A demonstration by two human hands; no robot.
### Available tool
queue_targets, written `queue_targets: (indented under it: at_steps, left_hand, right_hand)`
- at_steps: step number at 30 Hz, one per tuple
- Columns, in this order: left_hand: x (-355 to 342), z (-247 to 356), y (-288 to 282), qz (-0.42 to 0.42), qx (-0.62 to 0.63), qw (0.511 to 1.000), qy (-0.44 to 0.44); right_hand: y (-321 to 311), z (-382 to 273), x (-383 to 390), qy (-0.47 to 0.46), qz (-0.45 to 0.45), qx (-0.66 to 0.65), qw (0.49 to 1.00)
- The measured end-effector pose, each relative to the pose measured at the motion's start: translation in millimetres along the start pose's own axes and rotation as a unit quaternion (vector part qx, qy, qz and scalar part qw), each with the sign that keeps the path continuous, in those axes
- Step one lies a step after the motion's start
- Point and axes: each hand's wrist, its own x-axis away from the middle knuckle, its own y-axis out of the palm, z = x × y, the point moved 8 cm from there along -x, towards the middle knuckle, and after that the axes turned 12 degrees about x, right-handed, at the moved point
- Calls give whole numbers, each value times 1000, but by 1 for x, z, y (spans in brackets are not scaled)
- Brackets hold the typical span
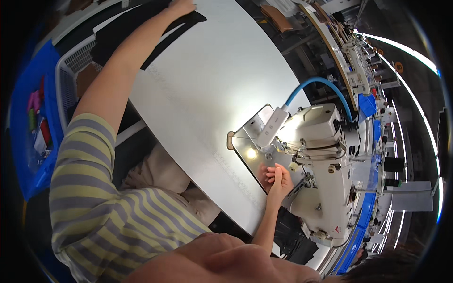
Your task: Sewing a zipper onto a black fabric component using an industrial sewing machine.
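Observation:
My left arm stretches to the far left of the white table [203,61]. My left hand [181,6] is at the top edge of the picture, its fingers bent together on black cloth [127,35]; part of the hand is cut off. The cloth lies over the table's edge, with a narrow strip under my forearm. My right hand [279,179] hovers by the shiny metal bed plate [252,158] of a white sewing machine [321,174]. Its fingers are curled in towards the thumb, and nothing shows in them. The needle area is mostly hidden by a white lamp [272,127].
Left of the table stand a white plastic basket [63,89] and a blue bin [26,141] with thread spools. Dark fabric [292,236] lies beside my right forearm. A blue hose [325,80] arches behind the machine head. More sewing stations line the right.

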Motion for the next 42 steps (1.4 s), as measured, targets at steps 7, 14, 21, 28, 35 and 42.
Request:
queue_targets:
  at_steps: [7, 14, 21, 28, 35, 42]
  left_hand:
    - [46, 155, -51, -8, 304, 951, 56]
    - [318, 275, -60, -172, 154, 866, 443]
    - [367, 395, -45, -316, 334, 797, 391]
    - [344, 420, -18, -308, 306, 728, 531]
    - [311, 415, -19, -402, 305, 753, 422]
    - [305, 393, 3, -567, 300, 743, 187]
  right_hand:
    - [-51, -6, 82, 59, 89, 52, 993]
    - [-166, -28, 157, -38, 242, 527, 814]
    - [-384, 103, 255, 206, 271, 654, 675]
    - [-481, 197, 334, 351, 400, 122, 838]
    - [-414, 93, 285, 190, 473, 106, 854]
    - [-46, -56, 95, -253, 33, 498, 829]
